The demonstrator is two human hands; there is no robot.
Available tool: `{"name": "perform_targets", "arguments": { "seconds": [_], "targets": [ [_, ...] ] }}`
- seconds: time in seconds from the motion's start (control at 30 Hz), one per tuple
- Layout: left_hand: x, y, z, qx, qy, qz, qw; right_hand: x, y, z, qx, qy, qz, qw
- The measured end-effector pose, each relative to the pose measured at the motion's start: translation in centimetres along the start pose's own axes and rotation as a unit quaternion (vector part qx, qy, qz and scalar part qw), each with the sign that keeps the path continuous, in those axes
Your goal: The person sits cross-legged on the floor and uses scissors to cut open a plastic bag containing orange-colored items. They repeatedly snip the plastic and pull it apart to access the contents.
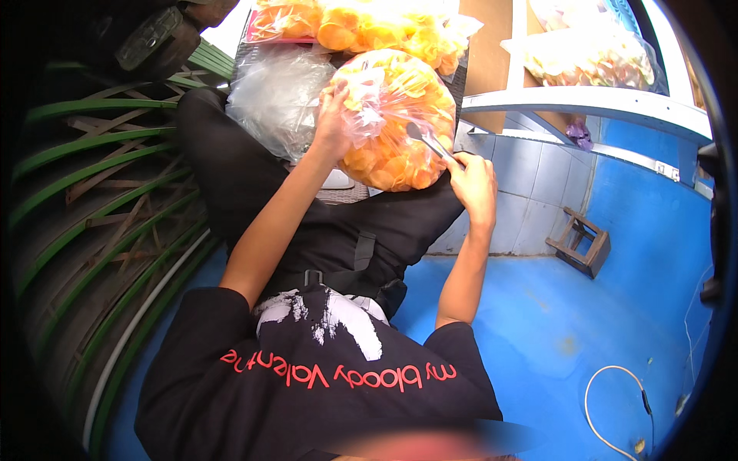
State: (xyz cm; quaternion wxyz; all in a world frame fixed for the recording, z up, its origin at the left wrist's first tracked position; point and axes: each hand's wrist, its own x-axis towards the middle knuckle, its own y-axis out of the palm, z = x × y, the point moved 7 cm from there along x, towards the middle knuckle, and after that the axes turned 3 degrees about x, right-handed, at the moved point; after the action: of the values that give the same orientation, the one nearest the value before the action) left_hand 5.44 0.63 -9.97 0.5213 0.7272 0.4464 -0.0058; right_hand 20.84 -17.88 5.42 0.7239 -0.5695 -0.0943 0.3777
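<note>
A large clear plastic bag of orange chips [398, 155] rests before me at my knees. My left hand [334, 118] grips the gathered plastic at the bag's left side. In my right hand [473, 181], at the bag's lower right, are metal tongs [429, 141] whose dark rounded end lies over the bag's front; whether the tip is inside the plastic I cannot tell. To the left lies a heap of empty-looking clear plastic bags [279, 95]. Behind the big bag, more bagged orange chips [369, 29] lie at the top of the view.
A green folding metal gate [104, 129] runs along the left. At right stands a white metal frame [576, 104] beside a bag of pale chips [594, 60]. A small wooden stool [579, 245] is by the blue wall, and a cable [588, 389] lies on the blue floor.
</note>
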Motion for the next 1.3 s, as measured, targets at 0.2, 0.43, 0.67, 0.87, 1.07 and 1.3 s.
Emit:
{"name": "perform_targets", "arguments": {
  "seconds": [0.2, 0.43, 0.67, 0.87, 1.07, 1.3],
  "targets": [
    [0.2, -0.2, 0.5, -0.007, -0.003, -0.005, 1.0, -1.3, -1.1, 1.4, -0.045, 0.046, 0.001, 0.998],
    [-0.1, 0.2, 0.2, -0.045, -0.01, 0.021, 0.999, -1.2, -2.0, 4.8, -0.069, 0.001, 0.049, 0.996],
    [-0.3, 0.5, -0.1, -0.12, -0.014, 0.026, 0.992, -0.3, -4.8, 5.7, 0.03, -0.047, 0.107, 0.993],
    [-0.9, 1.4, -0.6, -0.121, -0.028, 0.098, 0.987, 3.4, -1.2, 4.1, 0.024, -0.034, 0.152, 0.988],
    [-1.2, 0.8, -0.5, -0.088, -0.029, 0.052, 0.994, 4.6, 0.3, 3.1, -0.084, 0.028, 0.071, 0.994],
    [-0.8, 0.3, 0.1, -0.092, -0.036, 0.047, 0.994, 3.1, 0.4, 3.7, -0.144, 0.014, 0.123, 0.982]
  ]
}}
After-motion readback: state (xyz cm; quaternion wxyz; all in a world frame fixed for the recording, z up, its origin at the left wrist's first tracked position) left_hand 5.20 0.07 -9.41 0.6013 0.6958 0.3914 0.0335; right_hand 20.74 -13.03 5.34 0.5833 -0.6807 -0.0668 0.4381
